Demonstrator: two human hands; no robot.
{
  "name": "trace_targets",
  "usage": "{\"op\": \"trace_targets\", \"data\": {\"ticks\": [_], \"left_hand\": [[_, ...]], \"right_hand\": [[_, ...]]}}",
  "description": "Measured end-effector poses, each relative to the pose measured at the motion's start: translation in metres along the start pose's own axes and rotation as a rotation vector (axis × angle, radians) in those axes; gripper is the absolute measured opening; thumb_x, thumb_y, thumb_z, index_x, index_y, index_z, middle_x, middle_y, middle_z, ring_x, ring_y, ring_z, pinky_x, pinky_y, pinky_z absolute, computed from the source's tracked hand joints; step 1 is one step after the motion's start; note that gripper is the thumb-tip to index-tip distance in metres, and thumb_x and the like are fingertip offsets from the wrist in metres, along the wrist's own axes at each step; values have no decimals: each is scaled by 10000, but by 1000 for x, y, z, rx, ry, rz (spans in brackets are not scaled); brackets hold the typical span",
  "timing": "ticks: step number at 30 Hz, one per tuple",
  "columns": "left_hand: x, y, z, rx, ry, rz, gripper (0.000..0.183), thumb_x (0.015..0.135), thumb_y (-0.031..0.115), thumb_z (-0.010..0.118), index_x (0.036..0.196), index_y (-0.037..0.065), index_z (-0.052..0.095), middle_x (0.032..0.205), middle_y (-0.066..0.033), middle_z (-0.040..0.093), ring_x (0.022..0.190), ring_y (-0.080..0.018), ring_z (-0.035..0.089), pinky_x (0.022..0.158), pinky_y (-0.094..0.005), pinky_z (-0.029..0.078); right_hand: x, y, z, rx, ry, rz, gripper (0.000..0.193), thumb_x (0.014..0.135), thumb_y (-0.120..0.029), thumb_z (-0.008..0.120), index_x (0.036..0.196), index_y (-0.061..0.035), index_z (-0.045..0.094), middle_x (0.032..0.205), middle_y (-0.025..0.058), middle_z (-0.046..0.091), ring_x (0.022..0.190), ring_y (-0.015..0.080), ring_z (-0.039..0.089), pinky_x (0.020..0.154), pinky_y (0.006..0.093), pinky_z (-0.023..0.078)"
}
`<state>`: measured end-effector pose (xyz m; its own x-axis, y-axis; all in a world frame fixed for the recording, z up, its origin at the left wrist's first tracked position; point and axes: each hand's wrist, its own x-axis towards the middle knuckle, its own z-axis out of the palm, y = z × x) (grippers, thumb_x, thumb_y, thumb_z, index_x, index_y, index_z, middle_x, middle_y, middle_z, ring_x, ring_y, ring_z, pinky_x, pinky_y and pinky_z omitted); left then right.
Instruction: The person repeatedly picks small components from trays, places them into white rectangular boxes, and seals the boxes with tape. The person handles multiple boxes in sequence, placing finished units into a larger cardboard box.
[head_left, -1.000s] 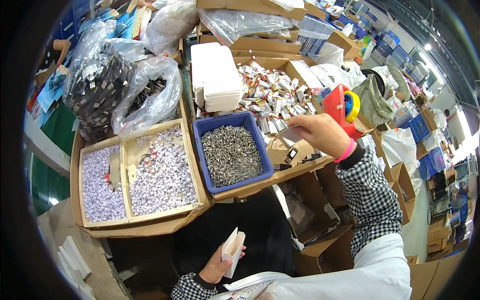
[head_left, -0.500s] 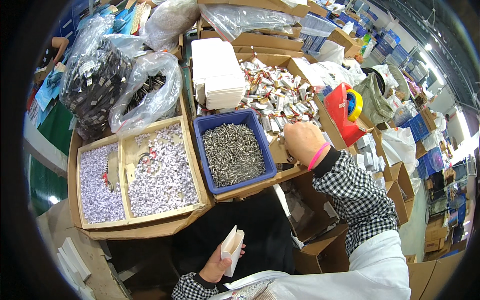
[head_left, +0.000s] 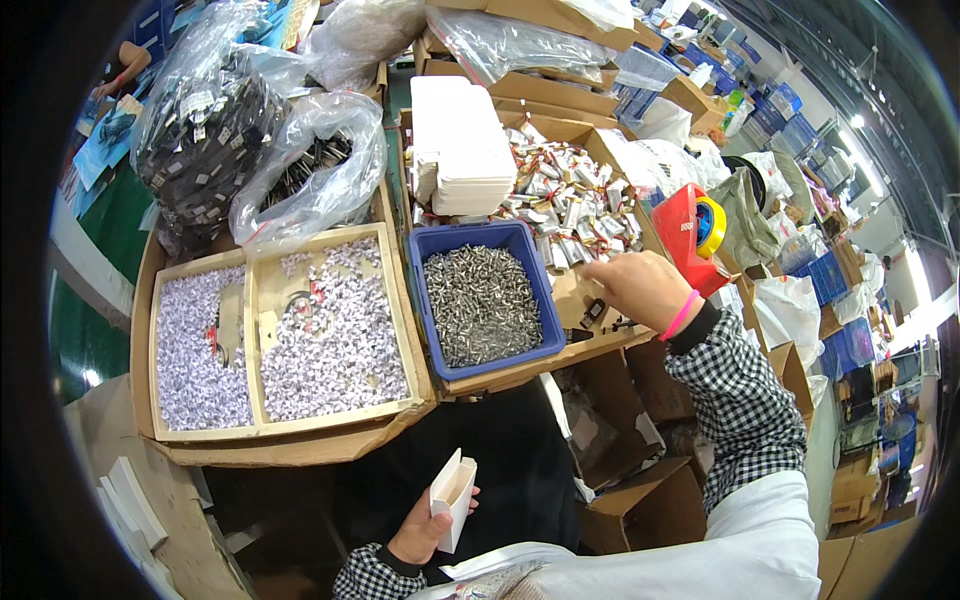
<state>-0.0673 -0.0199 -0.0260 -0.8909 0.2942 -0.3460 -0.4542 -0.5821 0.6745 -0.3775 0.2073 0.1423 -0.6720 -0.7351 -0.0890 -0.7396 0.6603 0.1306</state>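
My left hand (head_left: 419, 534) grips a narrow white paper box (head_left: 453, 496), upright and open at the top, low over my lap. My right hand (head_left: 645, 290) reaches over the near right of a cardboard tray. Its fingers are pinched together beside a pile of small silver-white pieces with red and dark wires (head_left: 578, 200); whatever they hold is hidden. Just below that hand lie a few small black parts (head_left: 593, 312). Left of it stands a blue plastic bin (head_left: 553, 341) full of small metal cylinders (head_left: 478, 305).
A stack of white cards (head_left: 460, 150) sits behind the bin. On the left, a divided wooden tray (head_left: 255, 350) holds many small white pieces, with bags of black parts (head_left: 200, 150) behind. A red tape dispenser (head_left: 680, 235) stands at the right, above open cardboard boxes (head_left: 640, 500).
My right hand has drawn back slightly to the right from the silver pieces, uncovering small black parts below it. The left hand still holds the box; the whole view has shifted a little.
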Motion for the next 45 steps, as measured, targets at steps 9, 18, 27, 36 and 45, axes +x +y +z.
{"op": "trace_targets", "data": {"ticks": [9, 18, 27, 36, 45], "left_hand": [[0, -7, 0, 16, -18, 32, 971, 755, 626, 648, 1383, -19, 286, 1236, -152, 492, 1088, -216, 504, 968, -357, 404], [-4, -6, 3, 34, -6, 42, 972, 752, 634, 644, 1383, -16, 292, 1230, -146, 495, 1089, -218, 503, 971, -359, 403], [-4, -3, 7, 48, -16, 13, 1016, 726, 672, 641, 1385, -17, 289, 1236, -148, 483, 1094, -218, 498, 971, -357, 403], [-10, -1, 7, 35, -29, 50, 1069, 685, 721, 637, 1375, -22, 299, 1235, -146, 479, 1090, -211, 494, 971, -352, 400], [-11, -1, 10, -52, -128, 89, 1062, 655, 689, 689, 1367, -8, 322, 1213, -154, 519, 1102, -217, 530, 972, -362, 428]], "right_hand": [[-2, 17, -2, 189, -223, -262, 169, 764, -90, 581, 921, -91, 645, 837, 137, 604, 805, 330, 620, 719, 407, 503], [2, 5, 0, 87, -125, -13, 146, 772, -119, 585, 891, -50, 635, 837, 166, 635, 788, 352, 631, 701, 426, 503], [9, -20, -2, 164, -255, 106, 273, 743, -276, 698, 870, -35, 683, 808, 181, 664, 799, 346, 643, 730, 411, 508], [14, -23, 2, 124, -280, 132, 159, 700, -159, 684, 797, -40, 644, 777, 175, 654, 798, 344, 642, 715, 424, 507], [-5, -10, -29, 386, 23, 136, 180, 715, -126, 661, 847, -11, 620, 732, 145, 641, 749, 298, 647, 680, 367, 505]]}}
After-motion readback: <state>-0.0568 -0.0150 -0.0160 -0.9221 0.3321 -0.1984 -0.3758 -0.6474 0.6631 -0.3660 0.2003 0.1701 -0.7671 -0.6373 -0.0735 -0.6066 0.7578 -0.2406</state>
